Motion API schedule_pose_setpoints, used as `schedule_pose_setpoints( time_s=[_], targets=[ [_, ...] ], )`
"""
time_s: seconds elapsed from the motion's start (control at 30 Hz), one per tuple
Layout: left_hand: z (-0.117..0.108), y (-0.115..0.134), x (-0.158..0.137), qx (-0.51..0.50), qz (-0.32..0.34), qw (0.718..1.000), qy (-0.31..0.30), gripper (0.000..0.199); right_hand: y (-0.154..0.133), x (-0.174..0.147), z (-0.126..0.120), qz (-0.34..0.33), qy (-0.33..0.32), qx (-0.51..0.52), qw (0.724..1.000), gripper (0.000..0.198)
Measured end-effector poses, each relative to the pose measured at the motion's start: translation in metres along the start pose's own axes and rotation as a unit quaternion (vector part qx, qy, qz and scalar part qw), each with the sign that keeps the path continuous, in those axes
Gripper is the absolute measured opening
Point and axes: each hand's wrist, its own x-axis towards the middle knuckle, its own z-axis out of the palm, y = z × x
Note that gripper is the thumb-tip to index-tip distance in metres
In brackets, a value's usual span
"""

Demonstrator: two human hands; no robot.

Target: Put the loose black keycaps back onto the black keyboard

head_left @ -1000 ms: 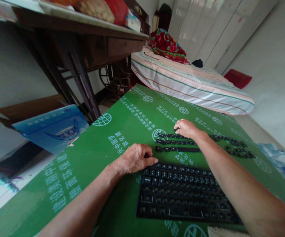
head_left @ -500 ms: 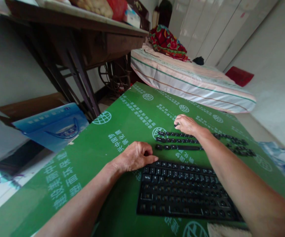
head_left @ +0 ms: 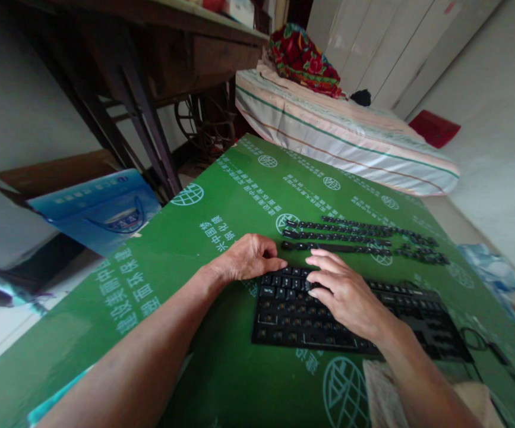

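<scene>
A black keyboard [head_left: 284,333] lies on the green table, many of its key positions bare of caps and the top left rows still capped. My left hand [head_left: 250,258] is at its far left corner, fingers curled and thumb lying on the edge. Over the upper rows is my right hand [head_left: 344,294], thumb and index finger pinching a small black keycap [head_left: 309,285] against the keyboard; the other fingers are stretched out. Beyond the keyboard, loose black keycaps [head_left: 337,232] stand in rows, the nearest including a long space bar [head_left: 335,247].
A cable [head_left: 500,353] lies at the keyboard's right on the green table [head_left: 212,196]. Near me is a pale cloth [head_left: 379,386]. A blue bag [head_left: 101,211] stands left of the table, below a dark wooden desk [head_left: 163,71]. A bed [head_left: 328,125] is behind.
My right hand has come back from the keycap rows to the keyboard with a keycap in its fingers. My left hand stays at the keyboard's corner. The view has shifted slightly.
</scene>
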Motion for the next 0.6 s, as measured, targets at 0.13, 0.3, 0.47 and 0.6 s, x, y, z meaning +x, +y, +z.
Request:
schedule_pose_setpoints(
  time_s=[0.13, 0.3, 0.47, 0.6],
  targets=[
    [0.001, 0.0, 0.0, -0.005, -0.001, 1.0, 0.003, 0.033, -0.004, -0.01, 0.008, -0.004, 0.007, -0.019, 1.0, 0.009],
    [0.002, -0.001, 0.0, -0.007, 0.001, 1.0, 0.003, 0.033, -0.01, -0.008, 0.01, -0.018, -0.005, -0.053, 0.998, 0.008],
    [0.002, 0.0, 0.0, -0.006, 0.0, 1.0, -0.001, 0.034, -0.019, -0.005, 0.01, -0.02, -0.008, -0.078, 0.997, 0.01],
    [0.001, 0.002, -0.001, -0.006, -0.002, 1.0, -0.008, 0.034, -0.023, -0.005, 0.011, -0.022, -0.006, -0.088, 0.996, 0.013]
  ],
)
